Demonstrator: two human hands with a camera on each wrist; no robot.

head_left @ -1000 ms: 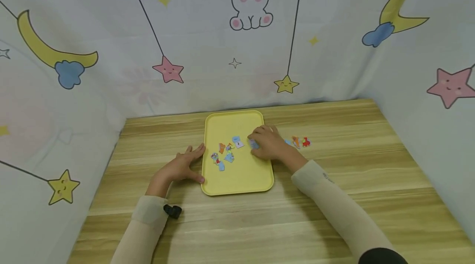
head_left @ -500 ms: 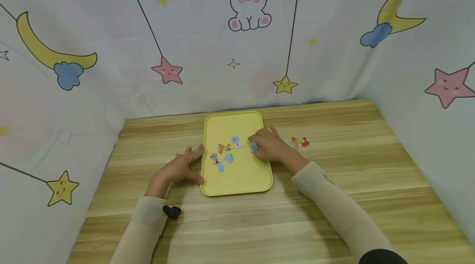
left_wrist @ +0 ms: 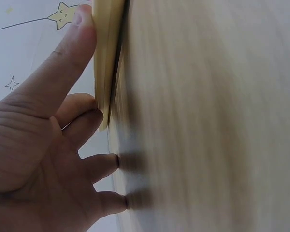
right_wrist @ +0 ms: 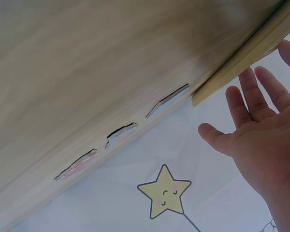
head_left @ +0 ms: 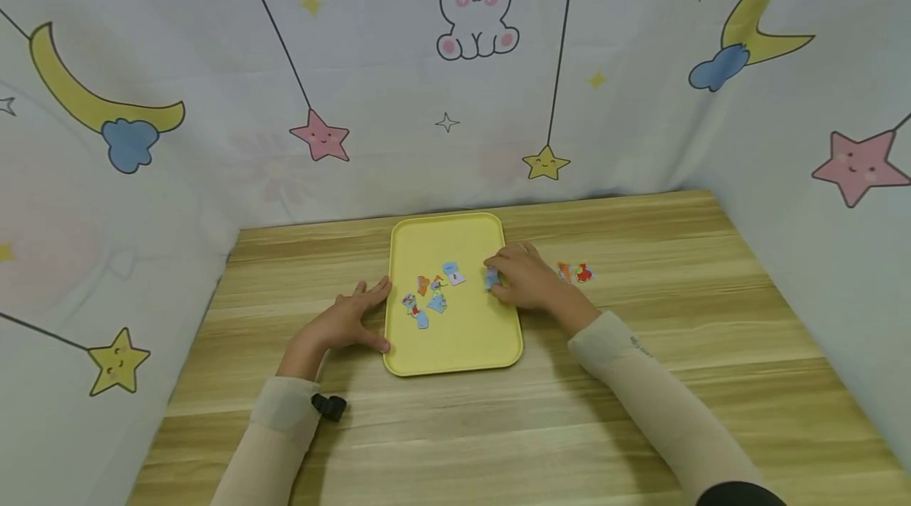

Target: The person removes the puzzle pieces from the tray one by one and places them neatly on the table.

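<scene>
On the wooden table lies a yellow tray with a rounded rim. My left hand rests at its left edge, fingers spread, thumb and some fingertips against the rim. In the left wrist view two fingertips of that hand touch the tabletop. My right hand reaches over the tray's right rim, its thumb and fingertips around the edges of a blue puzzle piece on the tray. Several small cut-out puzzle pieces lie flat left of it: an orange one, a blue-and-white one and a blue one.
Right of the tray, an orange piece and a red piece lie on the table. The right wrist view shows another flat piece beside them, hidden behind the hand from above. A printed cloth hangs behind the table.
My right hand has shifted slightly right, and the blue piece at its fingertips has moved with it. The hand now covers the nearest loose piece on the table. My left hand stays in place.
</scene>
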